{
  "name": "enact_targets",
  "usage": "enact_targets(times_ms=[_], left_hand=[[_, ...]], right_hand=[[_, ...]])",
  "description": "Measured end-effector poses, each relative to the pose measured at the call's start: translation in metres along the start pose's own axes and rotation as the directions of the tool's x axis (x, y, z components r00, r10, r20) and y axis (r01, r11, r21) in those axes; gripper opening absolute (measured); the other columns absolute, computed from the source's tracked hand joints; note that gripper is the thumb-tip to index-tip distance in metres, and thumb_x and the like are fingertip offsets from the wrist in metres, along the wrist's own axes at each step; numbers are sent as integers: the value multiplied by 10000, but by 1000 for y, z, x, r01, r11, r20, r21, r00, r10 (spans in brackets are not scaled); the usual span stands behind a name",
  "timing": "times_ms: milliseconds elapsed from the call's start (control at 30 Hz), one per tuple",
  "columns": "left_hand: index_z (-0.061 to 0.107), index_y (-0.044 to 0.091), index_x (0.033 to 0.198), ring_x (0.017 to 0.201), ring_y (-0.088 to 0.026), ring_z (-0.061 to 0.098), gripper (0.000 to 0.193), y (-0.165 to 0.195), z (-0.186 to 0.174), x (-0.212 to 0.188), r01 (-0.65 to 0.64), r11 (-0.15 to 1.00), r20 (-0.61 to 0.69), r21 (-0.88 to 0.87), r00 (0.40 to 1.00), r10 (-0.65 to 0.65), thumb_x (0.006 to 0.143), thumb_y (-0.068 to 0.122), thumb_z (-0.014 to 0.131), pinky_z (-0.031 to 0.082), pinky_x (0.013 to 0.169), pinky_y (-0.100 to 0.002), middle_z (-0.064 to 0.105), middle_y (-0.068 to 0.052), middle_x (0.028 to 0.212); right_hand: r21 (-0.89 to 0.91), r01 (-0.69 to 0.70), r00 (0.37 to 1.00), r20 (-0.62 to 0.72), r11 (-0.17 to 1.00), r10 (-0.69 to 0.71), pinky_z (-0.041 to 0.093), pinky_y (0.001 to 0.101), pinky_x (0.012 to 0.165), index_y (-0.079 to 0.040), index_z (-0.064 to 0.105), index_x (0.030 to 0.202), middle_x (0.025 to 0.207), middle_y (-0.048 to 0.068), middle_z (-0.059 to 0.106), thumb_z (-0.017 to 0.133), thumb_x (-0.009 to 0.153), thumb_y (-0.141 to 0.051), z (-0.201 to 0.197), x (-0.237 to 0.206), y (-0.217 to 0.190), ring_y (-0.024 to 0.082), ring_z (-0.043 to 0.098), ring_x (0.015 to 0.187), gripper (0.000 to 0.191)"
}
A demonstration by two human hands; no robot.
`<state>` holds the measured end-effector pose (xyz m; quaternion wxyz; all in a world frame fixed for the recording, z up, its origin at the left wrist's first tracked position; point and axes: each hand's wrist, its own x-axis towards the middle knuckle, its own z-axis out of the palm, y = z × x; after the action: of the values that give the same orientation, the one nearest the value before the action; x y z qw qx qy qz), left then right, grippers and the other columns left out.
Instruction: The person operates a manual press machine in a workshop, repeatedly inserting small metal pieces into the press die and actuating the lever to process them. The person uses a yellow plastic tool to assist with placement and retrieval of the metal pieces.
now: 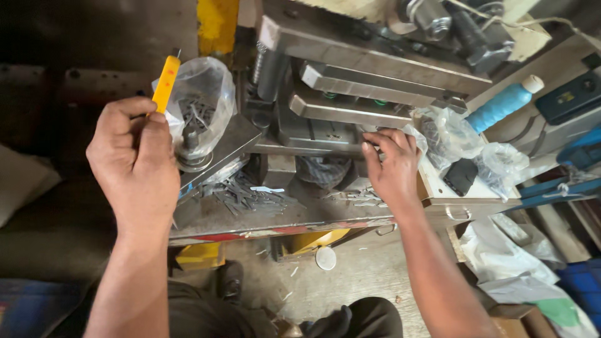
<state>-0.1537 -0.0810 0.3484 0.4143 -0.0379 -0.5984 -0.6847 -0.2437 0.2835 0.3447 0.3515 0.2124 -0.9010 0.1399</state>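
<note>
We see a yellow glossy plastic handle [166, 83] in the left hand [134, 163]. Clear, crinkled plastic bag [203, 94] behind it, shiny film, dull grey metal strips inside. Press tooling plates [350, 87]: bare steel, brushed grey, edges worn bright. Steel bench plate [206, 216] is matt, scuffed, with dark metal offcuts [244, 195] scattered near its front edge. Right hand [391, 166] rests on the plate's right end beside thin bright metal pieces [360, 199]. Blue thread spool [501, 106] at the far right, soft sheen, white plastic cap. More clear wrinkled film bags [466, 147] beside it. Floor [369, 269]: rough, dusty concrete.
</note>
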Motion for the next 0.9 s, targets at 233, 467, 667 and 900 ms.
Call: enact_targets(times_ms=[233, 467, 667, 900], left_hand=[[591, -34, 1126, 695, -1, 436, 54, -7, -5, 0, -35, 999, 12, 30, 999, 35, 1146, -80, 571, 338, 607, -181, 552, 28, 830], [595, -31, 1138, 707, -1, 438, 64, -7, -5, 1, -39, 998, 13, 49, 999, 38, 1141, -89, 568, 342, 617, -181, 556, 30, 847], [596, -29, 1144, 717, 0, 439, 61, -8, -5, 0, -45, 998, 7, 38, 999, 45, 1145, -85, 572, 344, 627, -179, 558, 31, 851], [596, -26, 1134, 719, -2, 421, 56, -5, -5, 1, -47, 998, 15, 47, 999, 47, 1149, -78, 582, 340, 630, -187, 551, 38, 844]], right_hand=[[-168, 222, 974, -12, 960, -227, 345, 494, 1050, -67, 736, 1194, 1222, 82, 669, 763, 906, -184, -4, -1, -10, 313, 559, 1201, 312], [-146, 330, 941, -31, 932, -338, 429, 425, 1017, -73, 757, 1147, 1134, 50, 728, 739, 944, -47, -7, -3, -1, 253, 630, 1103, 205], [90, 82, 994, -73, 993, -76, 498, 403, 971, -78, 750, 1105, 1089, 75, 714, 746, 975, -84, 6, -3, 9, 274, 642, 1055, 130], [87, 55, 998, -45, 995, -51, 441, 463, 1062, -70, 691, 1275, 1308, 145, 660, 702, 988, -160, 8, -11, 0, 349, 581, 1197, 301]])
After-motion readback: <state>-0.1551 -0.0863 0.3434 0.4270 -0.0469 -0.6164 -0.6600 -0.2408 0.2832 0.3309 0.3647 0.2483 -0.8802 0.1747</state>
